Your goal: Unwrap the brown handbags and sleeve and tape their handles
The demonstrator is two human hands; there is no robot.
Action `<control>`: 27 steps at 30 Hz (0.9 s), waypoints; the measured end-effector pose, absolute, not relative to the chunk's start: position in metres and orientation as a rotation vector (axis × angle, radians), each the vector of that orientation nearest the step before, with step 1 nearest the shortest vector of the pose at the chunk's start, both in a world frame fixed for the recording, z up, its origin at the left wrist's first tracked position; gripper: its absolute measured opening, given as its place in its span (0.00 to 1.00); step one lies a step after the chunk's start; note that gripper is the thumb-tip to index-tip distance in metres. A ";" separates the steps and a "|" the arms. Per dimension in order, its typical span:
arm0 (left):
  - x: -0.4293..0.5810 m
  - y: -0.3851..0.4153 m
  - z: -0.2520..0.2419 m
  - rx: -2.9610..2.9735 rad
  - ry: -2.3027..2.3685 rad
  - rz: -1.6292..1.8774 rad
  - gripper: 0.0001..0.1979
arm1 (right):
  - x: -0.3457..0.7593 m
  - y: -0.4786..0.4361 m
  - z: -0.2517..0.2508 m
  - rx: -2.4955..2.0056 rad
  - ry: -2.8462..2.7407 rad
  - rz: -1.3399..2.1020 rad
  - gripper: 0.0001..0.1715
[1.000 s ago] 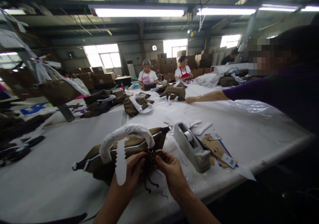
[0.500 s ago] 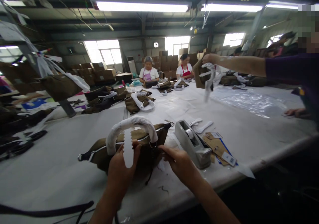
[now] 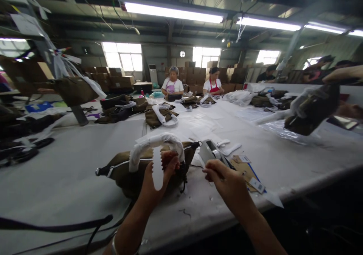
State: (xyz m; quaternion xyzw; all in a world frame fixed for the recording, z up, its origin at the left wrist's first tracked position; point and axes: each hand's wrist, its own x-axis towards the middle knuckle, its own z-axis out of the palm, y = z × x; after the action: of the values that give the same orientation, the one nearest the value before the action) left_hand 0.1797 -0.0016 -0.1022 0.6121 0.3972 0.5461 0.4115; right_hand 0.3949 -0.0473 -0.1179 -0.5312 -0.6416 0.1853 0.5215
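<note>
An olive-brown handbag [image 3: 120, 171] with a zip top and a white-wrapped handle [image 3: 157, 139] sits on the table before me. My left hand [image 3: 159, 177] is closed at the right foot of the handle, thumb and fingers pinched together there; the exact part in the pinch is hidden. A white strip with toothed edges [image 3: 157, 168] stands in front of this hand; how it is held or attached I cannot tell. My right hand [image 3: 227, 177], closed, pulls a thin black cord [image 3: 196, 167] out from the bag's right side.
A grey tape dispenser [image 3: 210, 151] is just beyond my right hand, beside brown tags [image 3: 242, 168]. More wrapped-handle bags [image 3: 160, 117] lie farther back. At the right a co-worker's arm [image 3: 346, 73] holds another bag [image 3: 314, 109]. A black strap [image 3: 56, 224] crosses the front left.
My right hand has moved right, away from the bag, drawing the cord out straight. My left fingers have shifted to the handle's right foot. The co-worker's bag has moved right and lower.
</note>
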 end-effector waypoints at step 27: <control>0.178 -0.016 -0.103 1.850 0.863 1.364 0.07 | 0.350 -0.048 -0.122 -1.005 -1.423 0.506 0.04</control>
State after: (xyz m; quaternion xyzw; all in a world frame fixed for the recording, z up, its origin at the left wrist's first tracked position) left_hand 0.1776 -0.0164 -0.1028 0.7095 0.3311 0.5231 0.3367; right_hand 0.3504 -0.0478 -0.1221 -0.4362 -0.6179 0.2199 0.6161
